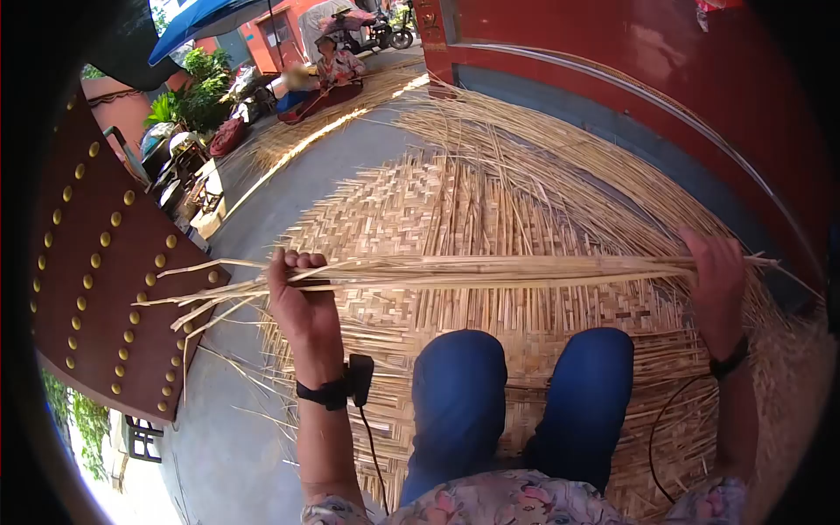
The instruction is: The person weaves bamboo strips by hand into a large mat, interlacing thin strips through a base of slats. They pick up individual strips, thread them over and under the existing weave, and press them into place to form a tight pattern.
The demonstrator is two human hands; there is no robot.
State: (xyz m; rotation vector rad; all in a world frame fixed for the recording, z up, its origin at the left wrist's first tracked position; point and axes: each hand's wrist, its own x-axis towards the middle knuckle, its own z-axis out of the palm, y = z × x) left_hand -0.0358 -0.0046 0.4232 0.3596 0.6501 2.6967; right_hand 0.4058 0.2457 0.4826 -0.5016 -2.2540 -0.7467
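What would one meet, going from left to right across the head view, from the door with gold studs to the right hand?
Door with gold studs → left hand → left knee → right knee → right hand.

Red pillar (436, 61), yellowish characters (428, 19) near its top, too small to read

Strips (507, 269) span above the mat (376, 214), door (109, 284) at left

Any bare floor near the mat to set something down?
Grey floor between the woven mat's upper-left edge and sunlit streak; also left of the left forearm. Crowded: upper right, loose strips between mat and red wall.
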